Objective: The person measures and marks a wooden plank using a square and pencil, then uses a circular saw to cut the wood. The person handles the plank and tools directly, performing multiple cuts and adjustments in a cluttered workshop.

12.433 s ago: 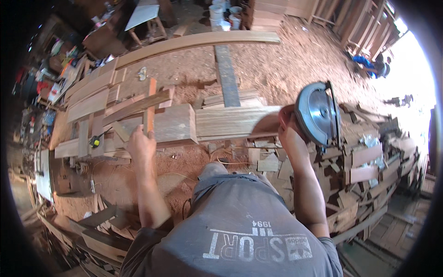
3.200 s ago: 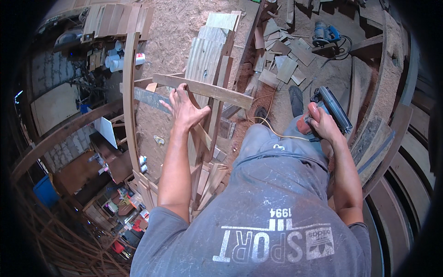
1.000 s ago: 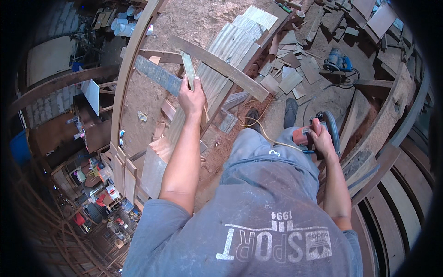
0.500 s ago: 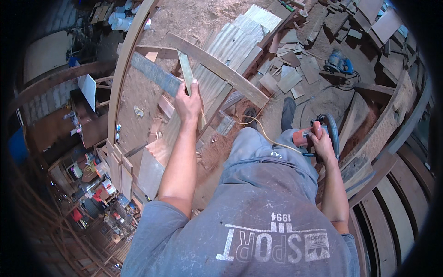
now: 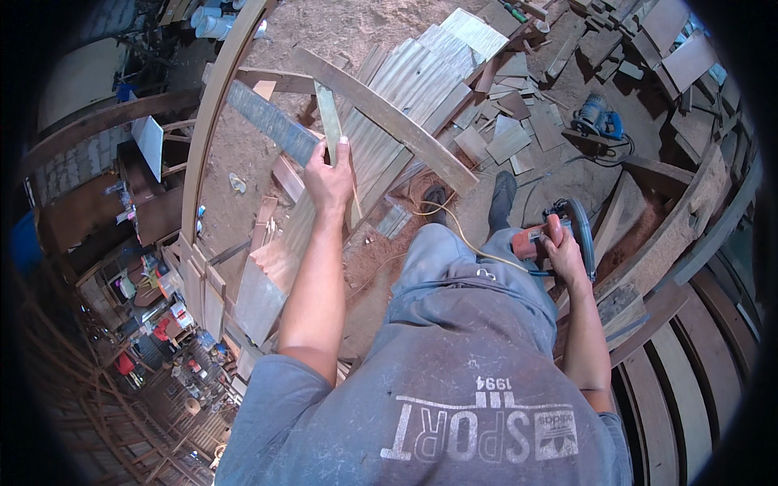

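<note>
My left hand is closed around a thin, pale wooden strip, its upper end beside a long plank that lies at a slant. My right hand grips the handle of an orange circular saw, held low by my right thigh, apart from the wood. A yellow cord trails from the saw across my legs. Just beyond the left hand, a weathered blue-grey board reaches toward the curved timber. Under the strip and plank lies a row of overlapping boards.
A blue power tool with a coiled cable rests on the floor at the right. Scattered wood offcuts lie near my feet. Curved timbers rise at the left, and another heavy timber stands at the right.
The view has turned slightly, so the surroundings shift a little. Both hands keep their grips in nearly the same places.
</note>
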{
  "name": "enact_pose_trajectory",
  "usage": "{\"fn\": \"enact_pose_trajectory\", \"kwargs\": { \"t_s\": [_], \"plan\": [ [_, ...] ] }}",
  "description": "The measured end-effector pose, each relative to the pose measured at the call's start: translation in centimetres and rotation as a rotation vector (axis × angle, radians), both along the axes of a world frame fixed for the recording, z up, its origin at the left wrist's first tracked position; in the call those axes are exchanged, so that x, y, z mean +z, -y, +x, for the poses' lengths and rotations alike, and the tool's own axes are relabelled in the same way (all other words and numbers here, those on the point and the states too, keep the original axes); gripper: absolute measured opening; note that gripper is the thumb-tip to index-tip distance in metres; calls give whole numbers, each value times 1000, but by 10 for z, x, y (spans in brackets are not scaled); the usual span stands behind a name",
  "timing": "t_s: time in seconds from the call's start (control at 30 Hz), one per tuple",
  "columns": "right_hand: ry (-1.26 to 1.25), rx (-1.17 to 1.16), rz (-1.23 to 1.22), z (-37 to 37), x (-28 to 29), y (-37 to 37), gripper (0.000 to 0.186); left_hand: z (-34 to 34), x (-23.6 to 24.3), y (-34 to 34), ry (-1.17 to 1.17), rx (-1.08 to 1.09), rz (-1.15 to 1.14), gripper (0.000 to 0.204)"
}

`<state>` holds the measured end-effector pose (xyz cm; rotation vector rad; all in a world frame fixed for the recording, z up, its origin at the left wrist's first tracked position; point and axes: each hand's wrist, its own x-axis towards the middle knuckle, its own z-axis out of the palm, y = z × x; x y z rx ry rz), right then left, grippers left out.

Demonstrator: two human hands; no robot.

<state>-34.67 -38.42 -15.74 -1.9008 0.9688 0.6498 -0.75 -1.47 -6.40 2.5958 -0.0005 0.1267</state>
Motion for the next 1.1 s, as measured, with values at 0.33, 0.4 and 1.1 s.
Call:
{"fn": "enact_pose_trajectory", "kwargs": {
  "t_s": [0.33, 0.4, 1.1],
  "plan": [
    [-39, -15, 12, 2, 2, 9, 55, 4, 0, -5, -54, -28, -20, 47],
    [-43, -19, 15, 1, 1, 11, 55, 4, 2, -3, -51, -26, 4, 47],
    [-59, 3, -3, 6, 13, 12, 56, 3, 5, 0, -56, -53, 70, 43]
  ]
}}
